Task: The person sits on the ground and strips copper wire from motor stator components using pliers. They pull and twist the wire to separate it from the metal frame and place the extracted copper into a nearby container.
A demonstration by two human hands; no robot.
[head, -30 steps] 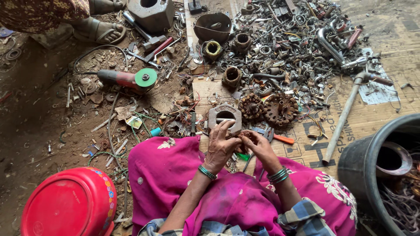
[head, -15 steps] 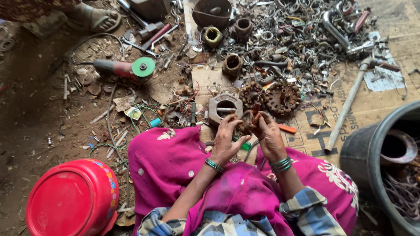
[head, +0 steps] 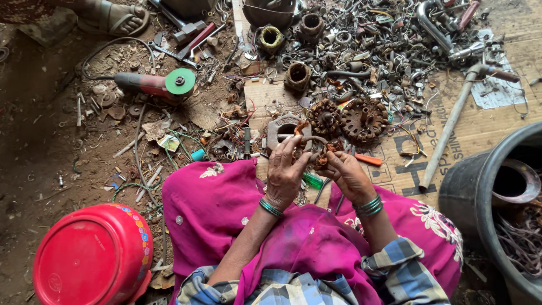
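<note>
From the head camera I see my left hand raised over the lap, its fingers curled and pinching a small rusty wire-wound part from the left side. My right hand meets it from the other side, fingertips closed on the same part, so both hands hold it between them, just above the pink cloth (the exact grip under the fingers I cannot tell).

Just beyond the left fingertips lies a grey metal housing with a hole, and past the right hand sit two rusty toothed rotors on cardboard. Close under the hands a green-handled tool lies on the cloth; an orange-handled one lies just beside the right hand.

Far to the left of the left hand rests an angle grinder with a green disc. Near my left elbow stands a red plastic tub; to the right of the right arm, a black bucket.
</note>
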